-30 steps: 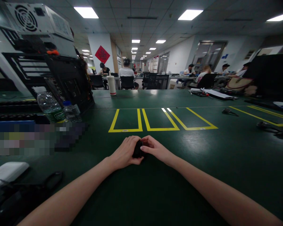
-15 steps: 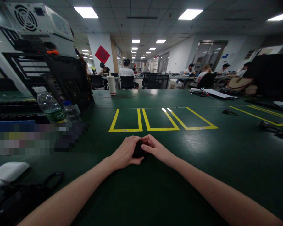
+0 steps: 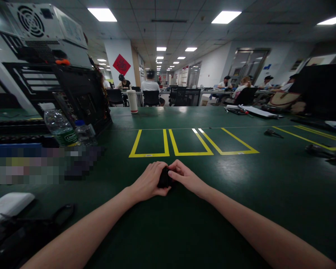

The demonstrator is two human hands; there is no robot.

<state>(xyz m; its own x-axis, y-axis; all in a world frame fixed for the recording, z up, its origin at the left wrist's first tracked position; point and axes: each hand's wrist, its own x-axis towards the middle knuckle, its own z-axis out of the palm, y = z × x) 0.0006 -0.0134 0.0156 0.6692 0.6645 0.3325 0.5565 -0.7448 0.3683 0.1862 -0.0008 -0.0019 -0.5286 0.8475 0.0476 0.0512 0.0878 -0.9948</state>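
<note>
Both of my hands meet on the green table, just in front of three yellow taped boxes. My left hand is curled around a small black object, with the thumb under it. My right hand pinches the same object from the other side with its fingers pressed together. The fingers hide most of the object, so I cannot make out what it is.
A stack of computer cases stands at the left, with two water bottles before it. A white pad and black straps lie near left. A white cup stands far off. Small dark tools lie right. People sit at distant desks.
Almost nothing has moved. My right hand's fingers have shifted very slightly on the black object.
</note>
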